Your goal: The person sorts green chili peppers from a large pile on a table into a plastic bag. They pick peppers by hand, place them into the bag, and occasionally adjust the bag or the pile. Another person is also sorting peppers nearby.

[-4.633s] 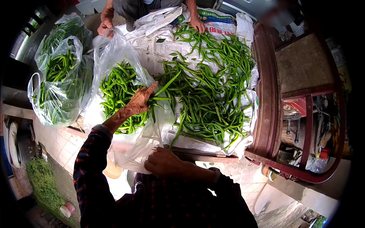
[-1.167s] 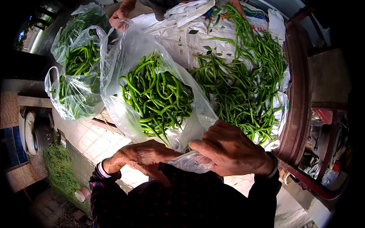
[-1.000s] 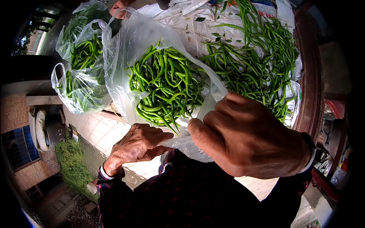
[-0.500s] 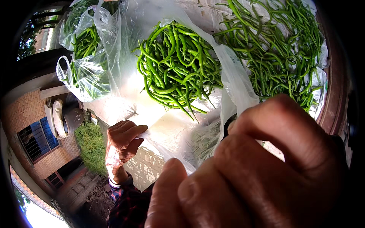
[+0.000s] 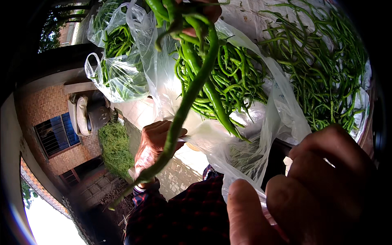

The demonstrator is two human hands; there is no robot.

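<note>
A clear plastic bag (image 5: 288, 108) is stretched open in front of me, a heap of long green chili peppers (image 5: 239, 67) inside its mouth. My left hand (image 5: 156, 141) is closed, pinching the bag's near left edge. Large and close at lower right, my right hand (image 5: 304, 192) has curled fingers, with the bag's edge running into them. Another person's hand (image 5: 210, 11) reaches in at the top, holding a bunch of green chili peppers (image 5: 190, 53) above the bag. One long pepper of this bunch hangs near the camera, blurred, crossing in front of my left hand.
Loose green chili peppers (image 5: 314, 69) lie spread on a white sheet at the right. Tied clear bags of peppers (image 5: 122, 75) stand at upper left. Beyond, at left, are a brick wall (image 5: 43, 108), a barred window (image 5: 57, 134) and a green bush (image 5: 116, 149).
The other person's hand has come in at the top with a bunch of chili peppers over the bag. My view has shifted, so most things sit further right. Both my hands keep their closed shape.
</note>
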